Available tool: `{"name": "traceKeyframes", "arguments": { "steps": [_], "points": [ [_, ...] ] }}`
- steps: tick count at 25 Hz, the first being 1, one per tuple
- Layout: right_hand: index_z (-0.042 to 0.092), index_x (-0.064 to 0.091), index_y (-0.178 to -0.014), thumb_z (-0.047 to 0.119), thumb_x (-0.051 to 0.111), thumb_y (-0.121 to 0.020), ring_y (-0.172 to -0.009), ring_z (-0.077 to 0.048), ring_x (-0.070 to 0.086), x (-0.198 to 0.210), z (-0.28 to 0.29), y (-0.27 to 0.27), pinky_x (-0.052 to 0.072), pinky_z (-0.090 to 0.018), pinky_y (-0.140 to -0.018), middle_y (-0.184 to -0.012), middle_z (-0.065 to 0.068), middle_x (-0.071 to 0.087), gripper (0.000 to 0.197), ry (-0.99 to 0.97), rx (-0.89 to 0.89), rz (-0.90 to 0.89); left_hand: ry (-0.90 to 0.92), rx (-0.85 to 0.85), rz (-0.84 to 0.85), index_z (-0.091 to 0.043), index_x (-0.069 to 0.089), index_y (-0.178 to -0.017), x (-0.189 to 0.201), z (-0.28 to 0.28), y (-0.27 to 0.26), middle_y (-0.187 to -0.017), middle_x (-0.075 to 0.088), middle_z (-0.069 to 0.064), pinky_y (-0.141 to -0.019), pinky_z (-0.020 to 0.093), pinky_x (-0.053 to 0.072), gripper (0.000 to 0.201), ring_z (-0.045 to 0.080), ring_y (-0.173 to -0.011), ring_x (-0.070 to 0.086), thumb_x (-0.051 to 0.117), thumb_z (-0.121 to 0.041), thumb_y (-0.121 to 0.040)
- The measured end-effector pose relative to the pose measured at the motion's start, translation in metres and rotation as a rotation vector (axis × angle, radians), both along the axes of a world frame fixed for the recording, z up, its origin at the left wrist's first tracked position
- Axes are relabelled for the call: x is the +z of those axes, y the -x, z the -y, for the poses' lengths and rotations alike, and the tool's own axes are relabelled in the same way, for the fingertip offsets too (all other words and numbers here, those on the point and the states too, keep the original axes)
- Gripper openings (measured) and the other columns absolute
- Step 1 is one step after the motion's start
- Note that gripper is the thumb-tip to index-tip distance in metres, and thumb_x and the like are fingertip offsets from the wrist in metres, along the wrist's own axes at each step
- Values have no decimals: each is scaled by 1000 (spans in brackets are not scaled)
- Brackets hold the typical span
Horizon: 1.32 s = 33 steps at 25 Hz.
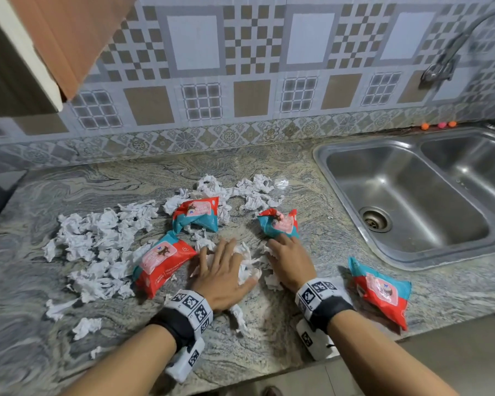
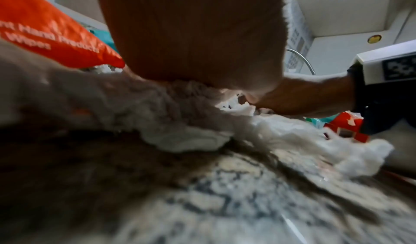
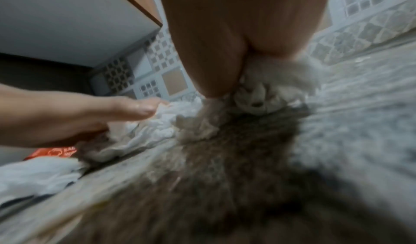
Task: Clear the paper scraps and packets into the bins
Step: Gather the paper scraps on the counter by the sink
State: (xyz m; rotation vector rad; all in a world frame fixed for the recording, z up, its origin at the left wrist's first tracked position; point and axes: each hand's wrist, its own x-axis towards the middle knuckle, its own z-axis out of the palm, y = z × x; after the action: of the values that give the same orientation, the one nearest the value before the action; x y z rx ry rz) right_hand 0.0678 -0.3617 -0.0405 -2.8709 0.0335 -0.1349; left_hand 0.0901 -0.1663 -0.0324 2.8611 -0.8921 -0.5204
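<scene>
While the white paper scraps (image 1: pixel 97 247) lie strewn across the counter (image 1: pixel 312 318) from nine o'clock to twelve, I am herding the nearest ones into a heap between my hands, which I judge is so they can be lifted in one scoop. At ten o'clock of my left hand (image 1: pixel 222 278) lies a red and teal packet (image 1: pixel 162 262), just beside the fingers; another packet (image 1: pixel 196 214) sits farther back at twelve. My left hand is flat, palm down, fingers straight and spread, pressing on the crumpled heap (image 1: pixel 247 267) without gripping it. My right hand (image 1: pixel 287 261) mirrors it, fingers extended, their tips touching a third packet (image 1: pixel 279 222) at its twelve o'clock, holding nothing. A fourth packet (image 1: pixel 379 292) lies at three o'clock near the counter's edge, below the sink (image 1: pixel 406 195). No bins are in view.
</scene>
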Motion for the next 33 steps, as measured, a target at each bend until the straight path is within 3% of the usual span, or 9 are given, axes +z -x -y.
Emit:
{"name": "traceKeyframes", "arguments": {
  "steps": [3, 7, 10, 14, 18, 24, 29, 31, 33],
  "points": [
    [20, 54, -116, 58, 31, -92, -105, -27, 47, 2, 1, 4, 45, -42, -89, -124, -7, 53, 51, 0, 48, -92, -113, -105, -82, -21, -11, -149, -3, -14, 7, -153, -33, 1, -111, 58, -19, 97, 25, -138, -35, 20, -81, -79],
    [36, 32, -139, 90, 23, -70, -129, -26, 31, 6, 12, 19, 35, -53, -107, -146, -2, 30, 88, -38, 228, -267, -91, -182, 27, -16, 10, -146, 3, -12, 1, -157, -1, 13, -117, 54, 4, 61, 36, -144, -2, 38, -9, -93],
    [41, 42, -131, 79, 43, -77, -126, -27, 35, -2, 19, 28, 41, -49, -102, -144, 0, 36, 66, 58, 306, -206, 61, -167, 165, -13, 33, -128, 12, -5, -9, -135, 36, 15, -100, 41, 38, 63, 31, -119, 38, 38, 18, -72],
    [24, 57, -106, 45, 52, -93, -92, -21, 50, 2, 21, 31, 45, -34, -76, -107, 0, 58, 26, 5, 304, -65, 217, -3, 101, -20, 31, -130, 12, 2, -11, -116, 49, 8, -65, 26, 40, 68, 19, -85, 47, 39, 19, -75],
    [26, 58, -105, 28, 52, -94, -63, -5, 54, 20, 25, 26, 40, -22, -58, -82, 8, 62, 13, -402, -113, 31, 293, -37, 157, -34, 46, -127, 2, 7, -8, -131, 40, -2, -63, 25, 47, 80, 17, -96, 47, 35, 23, -71],
    [22, 71, -84, 24, 53, -90, -63, -16, 63, 39, 42, 5, 53, -29, -59, -72, 6, 66, 19, -514, -381, 103, 282, -37, 290, -26, 47, -101, 7, 26, -21, -109, 53, -3, -59, 34, 47, 52, 23, -93, 49, 37, 14, -69],
    [15, 64, -74, 27, 46, -95, -62, -22, 56, 51, 77, -18, 36, -23, -49, -64, -2, 61, 30, -817, -785, 145, 434, 37, 202, -21, 47, -94, 11, 39, -37, -90, 55, -3, -62, 34, 49, 33, 19, -79, 50, 39, 5, -75],
    [10, 66, -84, 27, 44, -95, -73, -27, 54, 51, 102, -28, 35, -26, -56, -77, -10, 62, 29, -749, -911, 139, 471, 80, 184, -22, 47, -93, 7, 36, -41, -91, 55, -4, -67, 30, 46, 12, 16, -82, 51, 39, -18, -86],
    [8, 68, -102, 27, 45, -93, -89, -33, 59, 41, 123, -39, 43, -30, -69, -100, -17, 66, 31, -592, -899, 109, 442, 131, 148, -24, 49, -99, -1, 33, -42, -101, 56, -5, -78, 33, 47, 33, 15, -92, 53, 25, -45, -90]
  ]
}}
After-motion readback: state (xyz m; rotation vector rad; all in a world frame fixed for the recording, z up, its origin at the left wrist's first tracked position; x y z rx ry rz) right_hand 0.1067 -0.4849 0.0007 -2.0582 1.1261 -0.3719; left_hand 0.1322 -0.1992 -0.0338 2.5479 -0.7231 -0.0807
